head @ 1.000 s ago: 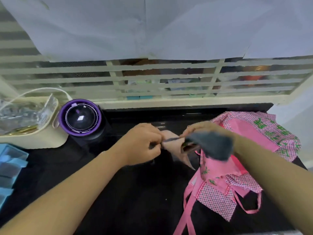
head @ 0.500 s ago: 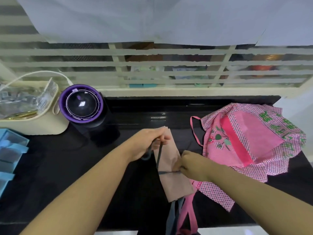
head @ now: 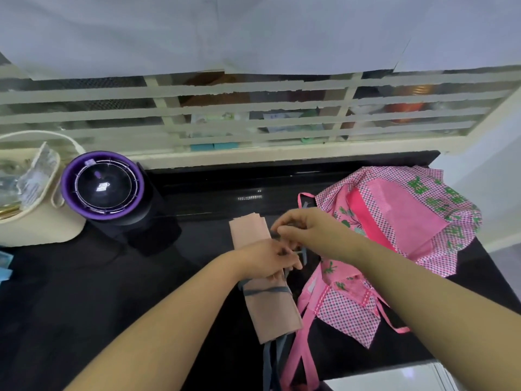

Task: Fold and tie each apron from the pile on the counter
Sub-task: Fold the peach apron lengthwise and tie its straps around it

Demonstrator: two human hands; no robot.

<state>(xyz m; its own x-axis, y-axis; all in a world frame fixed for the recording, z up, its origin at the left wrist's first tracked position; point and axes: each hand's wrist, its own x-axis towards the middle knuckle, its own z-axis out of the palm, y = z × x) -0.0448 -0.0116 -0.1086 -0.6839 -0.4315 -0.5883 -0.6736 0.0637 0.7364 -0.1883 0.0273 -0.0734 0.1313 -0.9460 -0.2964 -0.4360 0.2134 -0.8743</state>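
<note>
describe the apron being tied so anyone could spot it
On the black counter below the slatted window, look just left of the spread pink checked apron. The folded apron lies under the left hand: a narrow, plain beige bundle wrapped in grey straps, not patterned.

Matt beige cloth apron [head: 270, 317], pink checked cloth apron [head: 394, 221], glossy black counter [head: 112, 292], shiny purple-rimmed plastic lid [head: 103, 186].

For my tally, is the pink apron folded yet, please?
Not folded: the pink apron lies spread and rumpled, its straps trailing loose.
</note>
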